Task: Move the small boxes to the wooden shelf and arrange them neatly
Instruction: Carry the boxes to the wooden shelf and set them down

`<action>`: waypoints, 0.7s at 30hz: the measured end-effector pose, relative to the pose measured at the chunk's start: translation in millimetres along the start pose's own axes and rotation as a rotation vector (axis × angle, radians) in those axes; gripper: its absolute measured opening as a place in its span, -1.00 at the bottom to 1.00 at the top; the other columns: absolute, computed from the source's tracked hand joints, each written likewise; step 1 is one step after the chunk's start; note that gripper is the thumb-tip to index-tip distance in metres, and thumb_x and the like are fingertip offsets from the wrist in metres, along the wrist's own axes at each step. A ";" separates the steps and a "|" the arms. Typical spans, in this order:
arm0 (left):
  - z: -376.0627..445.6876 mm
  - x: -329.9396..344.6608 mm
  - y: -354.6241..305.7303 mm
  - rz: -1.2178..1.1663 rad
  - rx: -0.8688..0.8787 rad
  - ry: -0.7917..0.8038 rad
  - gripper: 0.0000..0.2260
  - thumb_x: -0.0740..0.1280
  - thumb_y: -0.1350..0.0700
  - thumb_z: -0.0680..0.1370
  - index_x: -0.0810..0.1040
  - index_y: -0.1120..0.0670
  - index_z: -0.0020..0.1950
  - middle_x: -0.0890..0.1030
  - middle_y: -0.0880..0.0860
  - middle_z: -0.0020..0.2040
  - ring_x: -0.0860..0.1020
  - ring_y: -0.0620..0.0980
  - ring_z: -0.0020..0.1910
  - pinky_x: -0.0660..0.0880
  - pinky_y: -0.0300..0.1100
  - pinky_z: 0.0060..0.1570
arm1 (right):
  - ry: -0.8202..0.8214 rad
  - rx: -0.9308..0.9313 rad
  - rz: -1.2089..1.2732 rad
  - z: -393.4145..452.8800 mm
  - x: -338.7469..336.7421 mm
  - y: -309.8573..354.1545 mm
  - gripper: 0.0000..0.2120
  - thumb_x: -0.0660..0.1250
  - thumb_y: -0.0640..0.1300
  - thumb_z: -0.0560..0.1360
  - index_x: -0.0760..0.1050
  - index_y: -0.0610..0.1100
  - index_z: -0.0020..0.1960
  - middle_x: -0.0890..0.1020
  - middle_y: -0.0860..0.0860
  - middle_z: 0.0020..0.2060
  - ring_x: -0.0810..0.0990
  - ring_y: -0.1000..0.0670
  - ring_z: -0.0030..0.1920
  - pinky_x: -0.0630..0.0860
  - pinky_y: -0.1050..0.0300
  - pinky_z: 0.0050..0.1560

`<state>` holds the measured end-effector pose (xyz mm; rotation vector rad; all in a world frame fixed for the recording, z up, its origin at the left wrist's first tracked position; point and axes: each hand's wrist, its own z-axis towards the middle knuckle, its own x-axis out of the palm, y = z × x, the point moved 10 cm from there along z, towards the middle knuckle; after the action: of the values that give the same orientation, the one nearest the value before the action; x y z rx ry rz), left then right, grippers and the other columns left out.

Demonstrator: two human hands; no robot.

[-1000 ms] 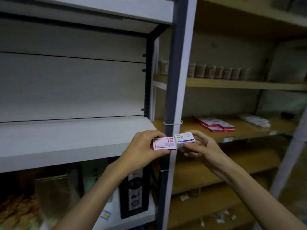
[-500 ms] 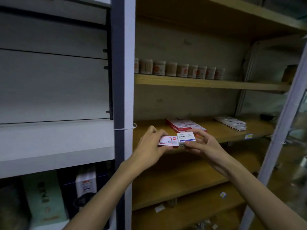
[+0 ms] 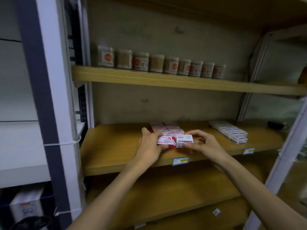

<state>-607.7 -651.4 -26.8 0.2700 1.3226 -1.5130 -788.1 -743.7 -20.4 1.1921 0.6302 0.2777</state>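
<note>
**Small boxes reach the wooden shelf**

Small boxes — a red-and-white box [image 3: 166, 140] pinched in the left hand [image 3: 150, 146], a blue-and-white box [image 3: 184, 140] in the right hand [image 3: 204, 146] — hover over the wooden shelf [image 3: 116, 146]. Next, I judge: sort each onto its stack — red stack [image 3: 166, 129] just beyond the fingers, white stack [image 3: 228, 131] further right.

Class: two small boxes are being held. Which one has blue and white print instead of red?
The box in the right hand, the blue-and-white box. The left hand holds the red-and-white box, like the red stack behind.
</note>
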 end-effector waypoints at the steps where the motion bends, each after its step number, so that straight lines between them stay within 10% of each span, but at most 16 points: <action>1: 3.8 7.0 -0.1 0.017 -0.016 0.007 -0.52 0.44 -0.11 0.52 0.47 -0.04 0.40 0.32 0.06 0.21 0.46 0.11 0.17 0.46 -0.06 0.25 | -0.003 -0.013 -0.038 4.7 -5.0 -1.2 -0.66 0.55 -0.22 0.40 0.60 -0.06 0.15 0.70 -0.14 0.02 0.71 0.08 -0.18 0.61 0.26 -0.23; 14: 9.2 22.5 -9.8 0.265 -0.191 -0.173 -0.42 0.39 -0.28 0.48 0.35 -0.04 0.38 0.49 0.02 0.28 0.48 0.07 0.28 0.38 0.05 0.26 | 0.049 -0.125 -0.243 53.9 -73.1 -43.0 -0.63 0.55 0.00 0.41 0.56 0.14 0.18 0.58 0.10 0.15 0.58 0.06 -0.02 0.50 0.37 -0.18; 21: 18.2 53.7 -127.7 0.398 0.177 -0.162 -0.70 0.22 -0.20 0.60 0.49 -0.16 0.29 0.51 -0.10 0.25 0.42 -0.03 0.30 0.32 0.01 0.27 | 0.098 -0.192 -0.243 59.2 -135.3 -55.5 -0.66 0.51 -0.01 0.46 0.57 0.14 0.20 0.60 0.15 0.07 0.52 0.17 -0.19 0.46 0.41 -0.21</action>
<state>-723.5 -717.5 14.9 0.4834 0.9416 -1.2824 -867.9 -879.8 -16.5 0.9117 0.8079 0.1866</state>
